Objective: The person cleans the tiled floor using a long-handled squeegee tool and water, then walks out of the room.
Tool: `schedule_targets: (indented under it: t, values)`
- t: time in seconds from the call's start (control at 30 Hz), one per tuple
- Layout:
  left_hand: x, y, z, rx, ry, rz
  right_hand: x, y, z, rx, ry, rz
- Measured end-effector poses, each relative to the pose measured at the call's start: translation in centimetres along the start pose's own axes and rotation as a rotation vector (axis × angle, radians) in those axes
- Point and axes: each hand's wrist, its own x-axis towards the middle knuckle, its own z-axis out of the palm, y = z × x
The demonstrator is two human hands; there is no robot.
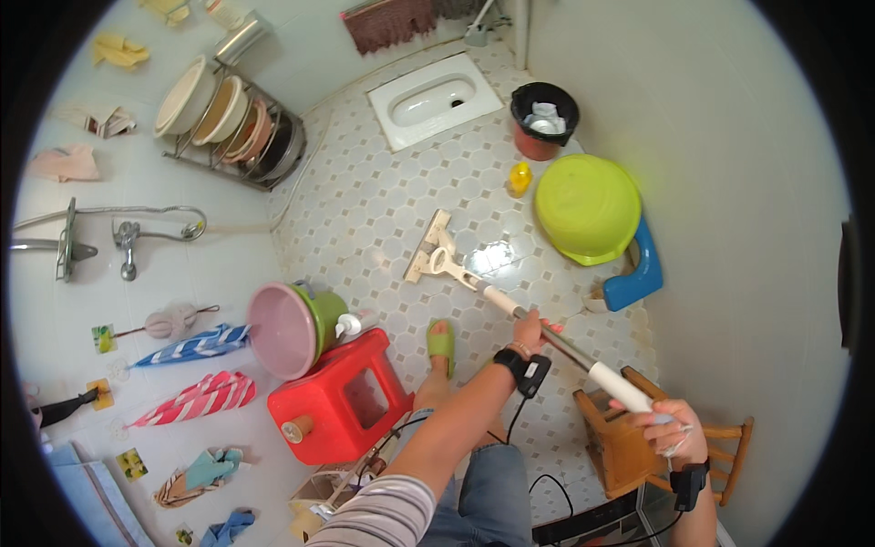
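Note:
A long-handled mop (567,352) with a metal pole and white grips slants across the view. Its cream-coloured flat head (428,246) rests on the tiled floor, left of a wet, shiny patch. My left hand (532,331) is closed around the middle of the metal pole. Near the pole's upper end, beside the white grip, my right hand (666,427) holds the handle. Both wrists wear black straps with small devices and cables. A green slipper (441,347) is on one foot, below the mop head.
A squat toilet (437,99), black-lined bin (543,123), yellow bottle (519,179), lime-green basin (588,205) and blue plastic stool (636,277) stand ahead and right. Left are a basin rack (232,130), pink basin (280,331) and red stool (342,403); a wooden chair (615,444) is near my right hand.

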Motion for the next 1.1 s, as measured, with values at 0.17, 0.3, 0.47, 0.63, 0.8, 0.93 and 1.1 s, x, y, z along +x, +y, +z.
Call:
schedule_targets:
  t: [0.17, 0.3, 0.47, 0.63, 0.8, 0.93, 1.1]
  values:
    - [-6.1, -2.2, -3.1, -0.008, -0.12, -0.016, -3.8, 4.5, -2.4, -0.785, 0.322, -0.054]
    - [-12.5, -3.8, -4.6, -0.083, -0.079, -0.244, -6.7, 12.2, -3.6, -1.362, 0.629, -0.216]
    - [-12.3, -8.6, -11.5, -0.049, 0.031, -0.563, -7.2, 17.0, -9.4, -2.256, 0.857, -0.512]
    - [-10.3, -18.5, -18.8, 0.081, -0.059, -0.674, -7.5, 20.6, -18.5, -1.987, 1.273, -0.225]
    - [-7.1, -15.6, -18.9, 0.21, 0.047, -0.647, -3.9, 18.6, -24.6, -1.836, 1.292, -0.052]
    - [-3.6, -9.3, -16.5, 0.377, 0.075, -0.447, 2.5, 16.2, -22.6, -1.686, 1.14, -0.275]
    - [8.4, 6.1, -13.4, 1.026, -0.233, -0.015, 15.7, 8.9, -14.6, -1.49, 1.013, -0.329]
